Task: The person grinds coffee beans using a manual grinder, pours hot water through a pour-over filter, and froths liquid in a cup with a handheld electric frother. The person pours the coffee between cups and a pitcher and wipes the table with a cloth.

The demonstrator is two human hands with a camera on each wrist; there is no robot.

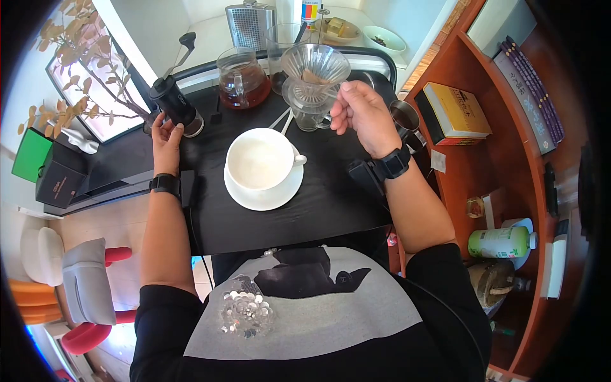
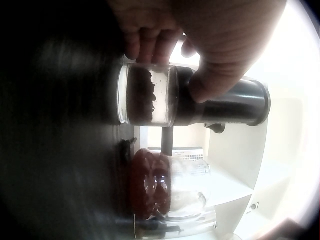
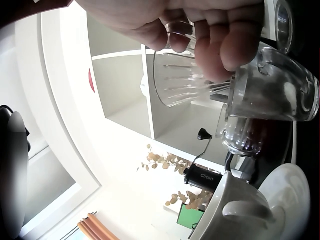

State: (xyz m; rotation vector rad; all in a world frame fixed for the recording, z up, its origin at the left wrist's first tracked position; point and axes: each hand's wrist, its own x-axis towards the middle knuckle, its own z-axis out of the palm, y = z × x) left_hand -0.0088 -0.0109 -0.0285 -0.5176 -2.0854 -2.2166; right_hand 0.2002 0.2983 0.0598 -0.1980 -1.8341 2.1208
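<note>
The left hand [image 1: 167, 145] grips the lower part of an upright black hand grinder [image 1: 170, 99] at the table's left. In the left wrist view, the thumb of that hand [image 2: 225, 45] lies on the grinder's black body [image 2: 230, 104], above a clear jar [image 2: 162, 95] with dark grounds. The right hand [image 1: 370, 120] holds the side of a ribbed clear dripper [image 1: 328, 62], which has brownish paper inside and sits over a glass vessel [image 1: 308, 120]. Fingers of the right hand [image 3: 210, 25] partly hide the dripper [image 3: 175, 80]. Between the hands, a white cup [image 1: 259, 159] stands on a saucer [image 1: 254, 201].
A glass pot [image 1: 243, 86] of reddish-brown liquid and a tall glass [image 1: 280, 48] stand behind the cup. To the right are a metal pitcher [image 1: 405, 116] and a wooden shelf [image 1: 468, 156]. Behind the table, a flask [image 1: 251, 27] and dishes stand on a white shelf.
</note>
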